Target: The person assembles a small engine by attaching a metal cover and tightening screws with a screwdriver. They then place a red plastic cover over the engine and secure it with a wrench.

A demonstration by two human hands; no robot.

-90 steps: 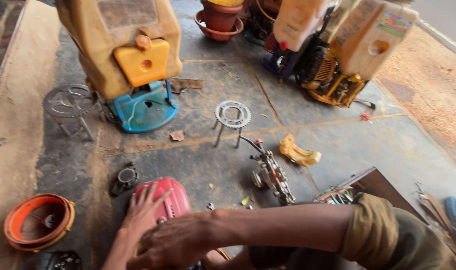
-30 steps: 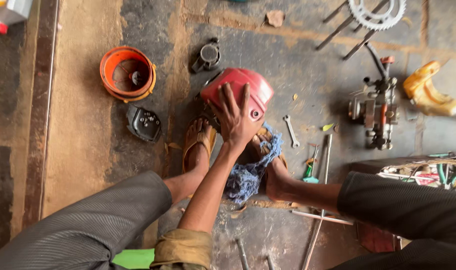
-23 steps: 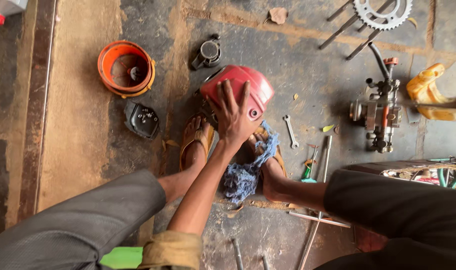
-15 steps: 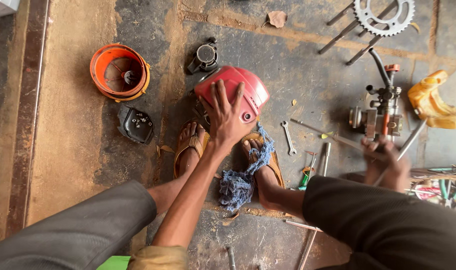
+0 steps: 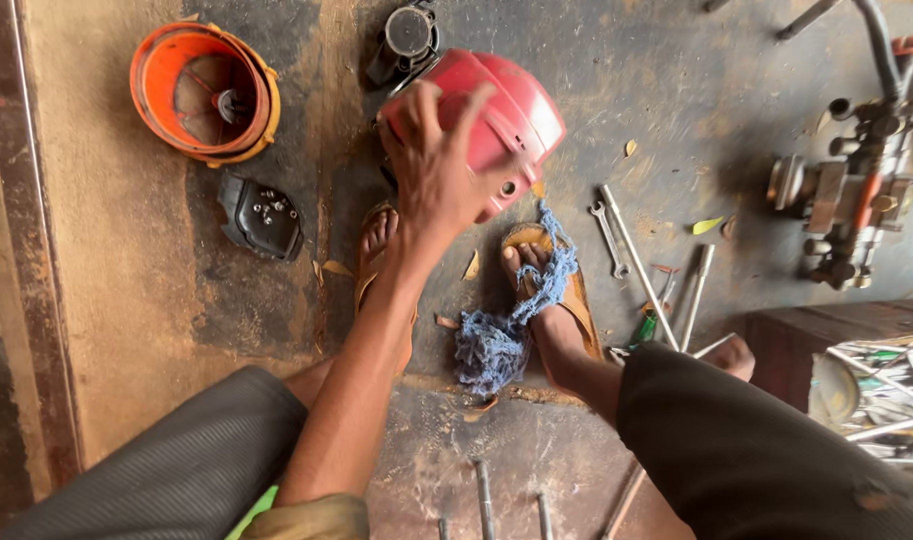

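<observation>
Oily floor; left hand [image 5: 438, 170] grips red cover [image 5: 496, 125]

I am looking at a floor-level repair workshop, probably small engines. Oil is staining the concrete floor [image 5: 676, 90]; a spanner [image 5: 606, 232], long rods [image 5: 636, 262] and a green-handled screwdriver [image 5: 644, 328] are lying loose. A stripped metal engine assembly [image 5: 856, 200], an orange round housing [image 5: 204, 92] and a black cover [image 5: 261, 215] are sitting nearby.
</observation>
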